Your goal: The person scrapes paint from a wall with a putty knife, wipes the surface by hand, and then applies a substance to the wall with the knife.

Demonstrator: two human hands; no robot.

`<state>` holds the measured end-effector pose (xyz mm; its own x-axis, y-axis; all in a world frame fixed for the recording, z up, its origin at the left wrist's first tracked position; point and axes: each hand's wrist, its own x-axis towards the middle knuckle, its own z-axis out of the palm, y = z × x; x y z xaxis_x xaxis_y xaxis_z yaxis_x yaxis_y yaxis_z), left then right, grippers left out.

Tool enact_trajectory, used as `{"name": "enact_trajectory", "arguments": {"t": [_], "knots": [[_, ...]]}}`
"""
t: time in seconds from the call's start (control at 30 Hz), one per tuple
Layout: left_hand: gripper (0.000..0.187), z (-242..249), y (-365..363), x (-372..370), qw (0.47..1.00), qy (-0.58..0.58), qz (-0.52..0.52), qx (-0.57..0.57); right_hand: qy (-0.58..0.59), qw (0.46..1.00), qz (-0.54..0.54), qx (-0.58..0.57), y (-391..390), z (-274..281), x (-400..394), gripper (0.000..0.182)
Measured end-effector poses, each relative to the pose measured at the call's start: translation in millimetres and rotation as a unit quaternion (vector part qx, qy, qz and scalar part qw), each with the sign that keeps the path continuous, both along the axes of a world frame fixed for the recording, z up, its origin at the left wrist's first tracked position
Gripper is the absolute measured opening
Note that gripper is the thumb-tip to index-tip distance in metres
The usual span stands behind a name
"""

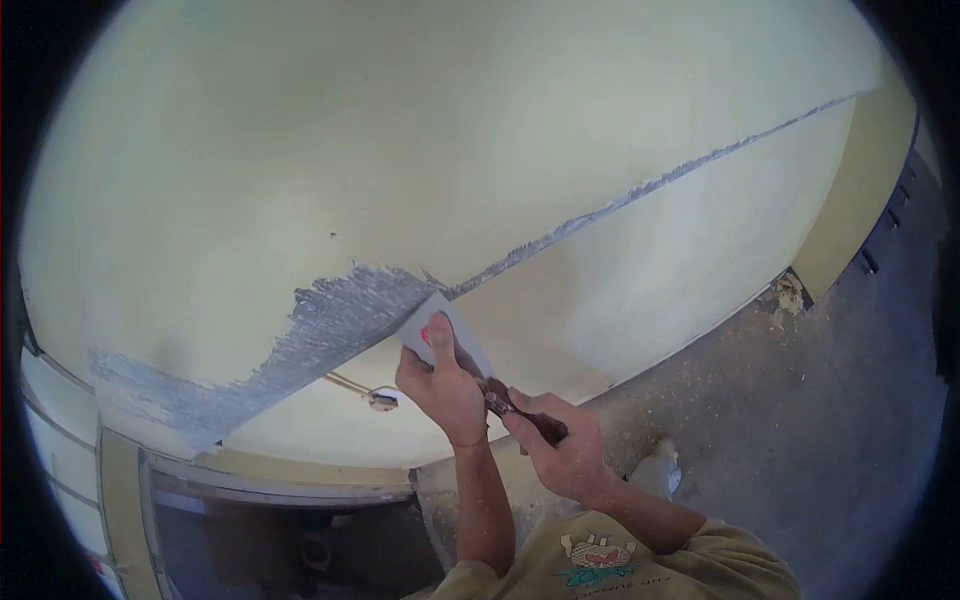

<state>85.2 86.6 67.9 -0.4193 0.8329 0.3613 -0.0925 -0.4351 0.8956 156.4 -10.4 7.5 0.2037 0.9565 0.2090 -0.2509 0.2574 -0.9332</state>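
Note:
My right hand (565, 452) is wrapped around the dark reddish-brown handle (540, 420) of a wide scraper. Its pale flat blade (470, 345), with a red mark near the thumb, has its far corner against the lower edge of a yellowish painted surface (300, 130). My left hand (448, 392) grips the blade, thumb flat on its face and the other fingers curled at its side. Just left of the blade spreads a grey, streaky scraped patch (345, 310). A thin grey strip (620, 205) runs along the same edge toward the upper right.
Below the edge is a recessed pale wall (650, 280) with a small round metal fitting (382, 399). Specks litter the dusty grey floor (780, 400), where a light patch (655, 472) lies near my right forearm. A dark opening (290, 540) is at lower left.

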Motion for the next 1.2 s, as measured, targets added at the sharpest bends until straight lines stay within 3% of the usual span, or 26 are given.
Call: {"name": "enact_trajectory", "arguments": {"t": [0.17, 0.27, 0.33, 0.43, 0.5, 0.57, 0.7, 0.9, 1.0, 1.1, 1.13, 1.2], "knots": [[0.017, -7, 2, -4, 0.999, -0.016, -0.005, -0.042, -0.035, 0.998, -0.039, 0.020, 0, -2, -4, 0.023], [0.018, 8, 4, -4, 1.000, 0.001, 0.007, -0.005, -0.021, 0.998, -0.056, 0.034, 7, 14, -9, 0.023], [0.018, 16, 2, -5, 0.998, 0.015, 0.005, -0.057, -0.007, 0.998, -0.054, 0.043, 6, 12, -7, 0.023], [0.018, -12, -3, 0, 0.999, -0.015, -0.009, -0.046, -0.012, 0.998, -0.058, 0.024, 4, -3, -4, 0.023], [0.018, -7, 3, 2, 0.998, -0.021, 0.001, -0.056, -0.055, 0.996, -0.068, 0.037, 3, 0, -3, 0.023], [0.018, 16, 7, 4, 0.997, -0.070, 0.020, 0.014, -0.050, 0.996, -0.057, 0.038, 5, 12, -5, 0.023], [0.015, 1, 8, -5, 0.999, -0.037, 0.005, 0.010, -0.008, 0.998, -0.056, 0.023, 2, 13, -6, 0.023], [0.018, 26, 7, -9, 0.998, -0.039, -0.026, -0.041, -0.057, 0.996, -0.058, 0.042, 8, 30, -7, 0.022], [0.015, 17, 0, -2, 0.998, -0.019, -0.016, -0.051, -0.040, 0.997, -0.059, 0.021, 4, 23, -1, 0.022], [0.015, 28, 7, -3, 0.999, -0.013, 0.024, -0.034, -0.029, 0.993, -0.077, 0.080, 11, 22, -11, 0.022], [0.014, 28, 10, -4, 0.999, -0.046, -0.017, 0.014, -0.031, 0.994, -0.074, 0.073, 9, 21, -7, 0.022], [0.014, 17, 2, -3, 1.000, -0.019, 0.003, -0.006, -0.007, 0.999, -0.036, 0.013, 6, 23, -2, 0.022]]}}
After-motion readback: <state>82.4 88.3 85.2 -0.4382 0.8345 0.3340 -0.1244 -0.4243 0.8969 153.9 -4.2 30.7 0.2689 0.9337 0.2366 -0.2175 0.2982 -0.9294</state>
